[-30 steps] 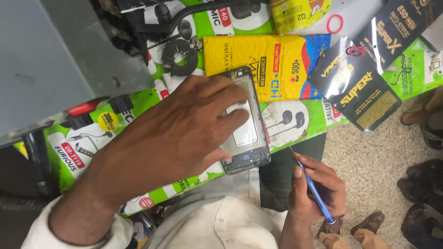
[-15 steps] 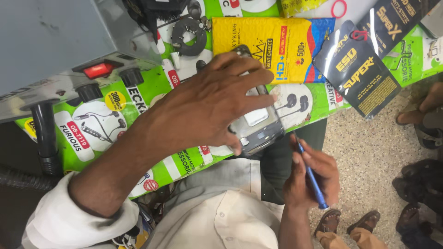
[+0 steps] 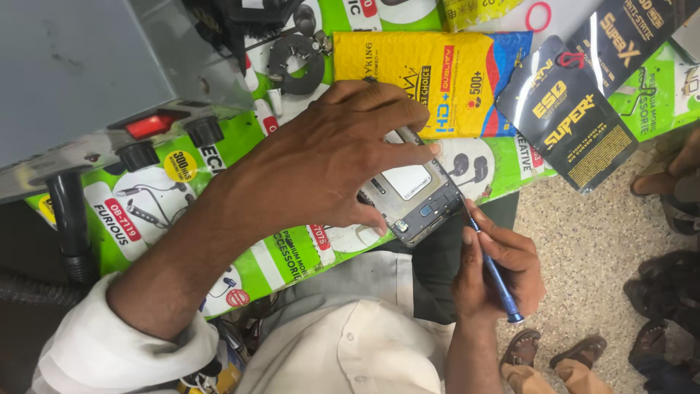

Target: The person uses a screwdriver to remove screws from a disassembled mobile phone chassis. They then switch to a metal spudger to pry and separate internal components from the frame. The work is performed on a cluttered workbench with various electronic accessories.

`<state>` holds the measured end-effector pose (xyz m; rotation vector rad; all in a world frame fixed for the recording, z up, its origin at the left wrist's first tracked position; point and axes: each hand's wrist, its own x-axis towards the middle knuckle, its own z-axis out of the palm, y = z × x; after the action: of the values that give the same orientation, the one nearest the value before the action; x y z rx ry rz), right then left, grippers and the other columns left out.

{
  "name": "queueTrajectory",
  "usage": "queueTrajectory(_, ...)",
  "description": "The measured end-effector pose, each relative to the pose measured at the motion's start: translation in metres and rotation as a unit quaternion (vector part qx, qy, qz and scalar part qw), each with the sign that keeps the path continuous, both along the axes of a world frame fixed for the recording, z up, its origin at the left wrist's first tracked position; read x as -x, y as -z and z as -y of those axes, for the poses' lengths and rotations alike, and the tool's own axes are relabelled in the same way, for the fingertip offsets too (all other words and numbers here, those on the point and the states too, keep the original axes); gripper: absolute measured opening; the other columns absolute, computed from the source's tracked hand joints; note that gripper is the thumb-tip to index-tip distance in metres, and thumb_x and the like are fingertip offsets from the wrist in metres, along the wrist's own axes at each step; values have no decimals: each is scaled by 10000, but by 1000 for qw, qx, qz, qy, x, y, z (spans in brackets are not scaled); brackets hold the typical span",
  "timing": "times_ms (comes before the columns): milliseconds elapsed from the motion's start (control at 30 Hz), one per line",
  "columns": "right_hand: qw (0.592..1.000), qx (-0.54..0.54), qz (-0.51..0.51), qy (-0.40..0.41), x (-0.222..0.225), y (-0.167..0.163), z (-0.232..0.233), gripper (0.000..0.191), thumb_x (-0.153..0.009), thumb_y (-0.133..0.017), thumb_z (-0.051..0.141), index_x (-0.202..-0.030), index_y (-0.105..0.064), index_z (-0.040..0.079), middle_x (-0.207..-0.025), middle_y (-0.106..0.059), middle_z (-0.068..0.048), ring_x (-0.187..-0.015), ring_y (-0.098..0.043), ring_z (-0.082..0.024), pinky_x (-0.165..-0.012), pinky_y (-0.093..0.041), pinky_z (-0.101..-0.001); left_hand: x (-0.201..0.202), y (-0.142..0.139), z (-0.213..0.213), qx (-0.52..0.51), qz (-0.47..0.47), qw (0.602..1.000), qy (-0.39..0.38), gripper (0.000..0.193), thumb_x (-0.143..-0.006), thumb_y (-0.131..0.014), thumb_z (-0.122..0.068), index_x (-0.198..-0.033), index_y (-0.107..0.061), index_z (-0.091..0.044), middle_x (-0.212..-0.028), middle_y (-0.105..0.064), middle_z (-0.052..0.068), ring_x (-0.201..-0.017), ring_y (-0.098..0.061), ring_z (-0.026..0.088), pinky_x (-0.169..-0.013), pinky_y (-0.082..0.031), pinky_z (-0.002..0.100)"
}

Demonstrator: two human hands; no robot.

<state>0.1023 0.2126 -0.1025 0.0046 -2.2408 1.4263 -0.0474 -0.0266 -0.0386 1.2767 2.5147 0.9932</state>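
At the upper left of the frame sits a grey box (image 3: 80,66) with a red switch (image 3: 149,125) and 2 black knobs, on a table (image 3: 292,255) covered with green printed sheets. Just right of it, the left hand (image 3: 321,157) reaches across the centre, fingers spread and pressed down on an opened phone (image 3: 415,197). The phone lies at centre frame, its long axis running from upper left to lower right, its lower right end poking out past the fingertips and overhanging the table edge. That bare end is the part nearest the right hand (image 3: 496,273), which sits just below and right of it. The right hand is curled shut, pinching a thin blue tool (image 3: 490,266) like a pen; the tip meets the phone's lower right corner. Yellow (image 3: 437,73) and black packets (image 3: 576,117) lie at the upper right.
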Motion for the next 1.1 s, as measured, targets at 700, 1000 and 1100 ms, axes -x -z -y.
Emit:
queueTrajectory(700, 994, -90, -9, 64, 5, 4, -3, 234, -978, -748, -8, -908, -529, -54, -999, -696, -271, -948, -759, -339, -806, -625, -394, 1, 1, 0, -12, 24, 1000, 3, 861, -510, -946, -340, -1313, -705, -147, -1373, -561, 116, -1338, -458, 318, -1099, -340, 484)
queueTrajectory(1000, 999, -2, -30, 29, 0, 17, -6, 223, -1035, -699, -20, -954, -492, -46, -1042, -640, -239, -1022, -752, -345, -912, -605, -443, 2, 3, -1, -14, 8, 1000, -3, 859, -468, -946, -343, -1274, -721, -152, -1384, -556, 129, -1327, -461, 323, -1087, -354, 495)
queueTrajectory(1100, 995, 80, -52, 16, 0, 20, -6, 196, -1049, -681, -29, -961, -506, -41, -1043, -616, -190, -1021, -752, -308, -927, -606, -467, 2, 4, 0, -14, 18, 1000, -6, 852, -481, -944, -323, -1286, -719, -161, -1381, -558, 120, -1325, -466, 317, -1088, -359, 489)
